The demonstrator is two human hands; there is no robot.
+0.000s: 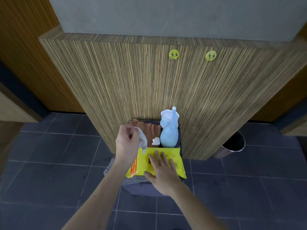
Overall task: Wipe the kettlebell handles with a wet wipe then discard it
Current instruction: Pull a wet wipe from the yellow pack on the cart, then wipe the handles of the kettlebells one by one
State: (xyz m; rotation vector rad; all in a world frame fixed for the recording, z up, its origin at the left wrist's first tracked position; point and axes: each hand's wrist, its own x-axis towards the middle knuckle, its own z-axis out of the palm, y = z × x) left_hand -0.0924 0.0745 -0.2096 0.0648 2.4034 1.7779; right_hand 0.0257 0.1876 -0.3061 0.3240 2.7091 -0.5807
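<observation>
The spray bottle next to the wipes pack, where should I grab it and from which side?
Grip the spray bottle by its narrow neck just under the nozzle, coming from above and from the right. It stands upright, its body is wide and rounded, the yellow wipes pack blocks the near side, and a stack of white cups sits close behind it, so the top is probably the freest approach.

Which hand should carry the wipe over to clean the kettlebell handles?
Probably the left hand. Its fingers already pinch the wet wipe, which hangs above the yellow pack. The right hand lies flat on that pack, holding nothing.
</observation>
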